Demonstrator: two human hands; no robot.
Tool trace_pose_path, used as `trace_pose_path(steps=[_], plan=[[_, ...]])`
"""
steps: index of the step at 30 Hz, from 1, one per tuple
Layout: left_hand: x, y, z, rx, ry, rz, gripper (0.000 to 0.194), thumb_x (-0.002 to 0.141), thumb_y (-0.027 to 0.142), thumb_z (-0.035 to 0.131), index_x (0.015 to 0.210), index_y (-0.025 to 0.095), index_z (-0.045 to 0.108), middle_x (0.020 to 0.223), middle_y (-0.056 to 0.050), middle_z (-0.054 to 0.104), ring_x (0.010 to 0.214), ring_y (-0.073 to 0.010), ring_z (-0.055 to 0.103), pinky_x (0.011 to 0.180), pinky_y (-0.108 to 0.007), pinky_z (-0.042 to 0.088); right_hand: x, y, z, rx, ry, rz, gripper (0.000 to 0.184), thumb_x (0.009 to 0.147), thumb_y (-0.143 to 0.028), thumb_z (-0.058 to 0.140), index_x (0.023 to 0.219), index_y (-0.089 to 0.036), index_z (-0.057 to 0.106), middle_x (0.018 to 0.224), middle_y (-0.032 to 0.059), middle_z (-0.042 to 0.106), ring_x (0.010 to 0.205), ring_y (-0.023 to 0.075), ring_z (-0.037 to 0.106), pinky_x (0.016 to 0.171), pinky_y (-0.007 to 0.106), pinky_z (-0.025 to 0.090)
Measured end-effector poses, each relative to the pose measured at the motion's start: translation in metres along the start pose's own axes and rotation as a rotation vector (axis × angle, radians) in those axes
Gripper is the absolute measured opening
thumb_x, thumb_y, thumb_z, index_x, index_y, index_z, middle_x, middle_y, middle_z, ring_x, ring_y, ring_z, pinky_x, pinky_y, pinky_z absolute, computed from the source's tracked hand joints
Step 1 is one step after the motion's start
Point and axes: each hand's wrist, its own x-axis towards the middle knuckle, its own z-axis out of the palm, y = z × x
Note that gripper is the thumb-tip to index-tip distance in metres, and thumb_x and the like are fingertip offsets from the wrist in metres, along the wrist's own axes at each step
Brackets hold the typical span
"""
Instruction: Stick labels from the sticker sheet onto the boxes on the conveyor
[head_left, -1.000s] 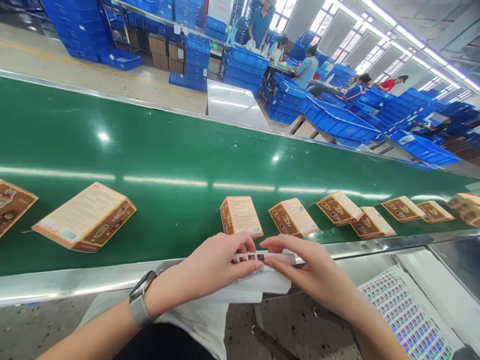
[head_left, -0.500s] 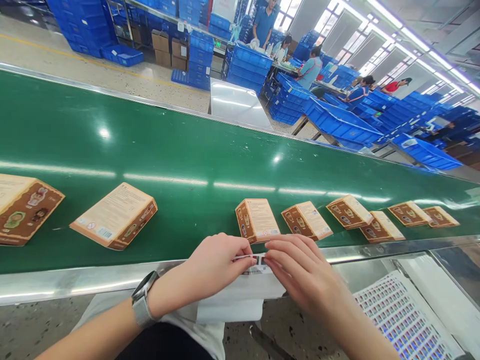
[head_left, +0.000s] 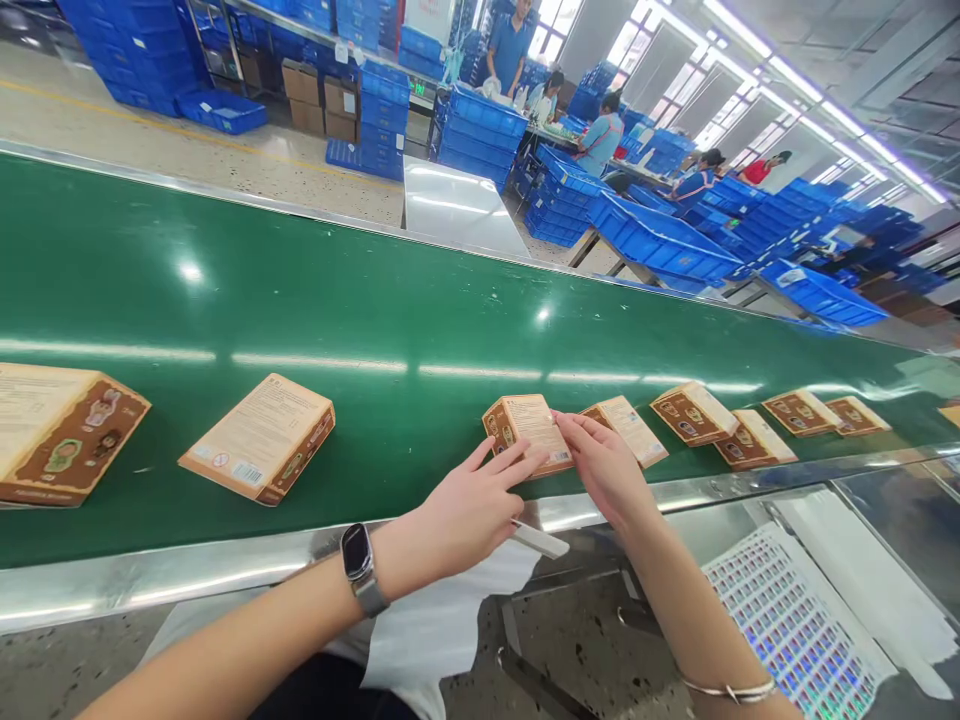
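A cream-and-brown carton (head_left: 534,425) lies on the green conveyor belt in front of me. My left hand (head_left: 480,495) rests its outstretched fingertips on the carton's left side and top. A white paper sheet (head_left: 427,625) hangs beneath that hand, apparently gripped by its folded fingers, with a narrow strip poking out to the right. At the carton's upper right edge, my right hand (head_left: 600,455) pinches a tiny pale sticker (head_left: 553,417) against the box. Part of the carton is hidden under my fingers.
Similar cartons lie on the belt (head_left: 337,290), such as one to the left (head_left: 259,440) and several to the right. A sheet of shiny stickers (head_left: 795,610) lies at lower right beside the metal rail (head_left: 225,560). Blue crates (head_left: 480,130) and several people are beyond.
Both hands have moved up from the paper sheet at the belt's edge to the carton. The right hand now pinches at the carton's edge. Cartons on the left appear shifted slightly right.
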Motion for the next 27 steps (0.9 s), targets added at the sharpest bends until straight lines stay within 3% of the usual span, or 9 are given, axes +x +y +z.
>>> trace_pose_path(steps=[7,14,19,22,24,26,27], plan=[[0.016,0.002,0.004,0.043,-0.068,0.002,0.008,0.085,0.019,0.071,0.083,0.013,0.076,0.159,-0.016,0.034,0.146,-0.0321,0.035,0.117,-0.05,0.033,0.006,0.012,0.0,-0.006,0.083,-0.051,0.045,0.056,-0.061,0.078,0.074,-0.021,0.067,0.075,0.0037,0.071,0.079,0.0238,0.066,0.072,0.036,0.054],[0.028,0.001,0.01,0.005,-0.071,0.017,0.005,0.082,0.015,0.073,0.079,0.014,0.076,0.158,-0.014,0.037,0.146,-0.0302,0.036,0.119,-0.048,0.03,0.015,0.012,-0.009,-0.152,0.155,-0.114,0.045,0.058,-0.061,0.075,0.075,-0.02,0.064,0.074,0.0032,0.068,0.072,0.0215,0.062,0.066,0.034,0.049],[0.042,0.001,0.012,-0.103,-0.133,-0.016,0.008,0.082,0.014,0.071,0.075,0.013,0.074,0.159,-0.014,0.036,0.145,-0.0318,0.035,0.12,-0.051,0.025,0.023,0.014,-0.016,-0.277,0.279,-0.164,0.046,0.061,-0.053,0.073,0.089,-0.022,0.055,0.081,0.0045,0.07,0.078,0.0233,0.065,0.073,0.037,0.049],[0.042,0.003,0.01,-0.193,-0.12,-0.052,0.011,0.085,0.011,0.067,0.076,0.015,0.073,0.156,-0.01,0.042,0.143,-0.0279,0.039,0.119,-0.044,0.028,0.032,0.012,-0.022,-0.33,0.343,-0.178,0.044,0.066,-0.051,0.068,0.093,-0.023,0.049,0.075,0.0035,0.068,0.077,0.0255,0.065,0.078,0.042,0.049],[0.035,0.005,0.006,-0.217,-0.105,-0.102,0.013,0.088,0.013,0.063,0.08,0.017,0.072,0.14,-0.009,0.059,0.13,-0.0248,0.055,0.109,-0.038,0.041,0.032,0.006,-0.026,-0.357,0.354,-0.197,0.037,0.069,-0.049,0.064,0.092,-0.023,0.05,0.077,0.0057,0.069,0.08,0.0273,0.066,0.081,0.045,0.049],[0.024,0.007,-0.001,-0.249,-0.101,-0.193,0.016,0.092,0.019,0.059,0.083,0.019,0.072,0.104,-0.006,0.075,0.099,-0.0215,0.07,0.086,-0.031,0.052,0.021,-0.004,-0.026,-0.376,0.361,-0.241,0.032,0.073,-0.047,0.061,0.092,-0.023,0.053,0.091,0.01,0.071,0.091,0.0287,0.066,0.087,0.047,0.048],[0.018,0.008,-0.007,-0.268,-0.1,-0.243,0.016,0.094,0.022,0.058,0.085,0.02,0.071,0.086,-0.002,0.075,0.083,-0.0195,0.071,0.074,-0.028,0.052,0.01,-0.011,-0.025,-0.398,0.35,-0.291,0.029,0.076,-0.047,0.059,0.092,-0.023,0.055,0.098,0.011,0.071,0.096,0.0286,0.065,0.09,0.046,0.048]])
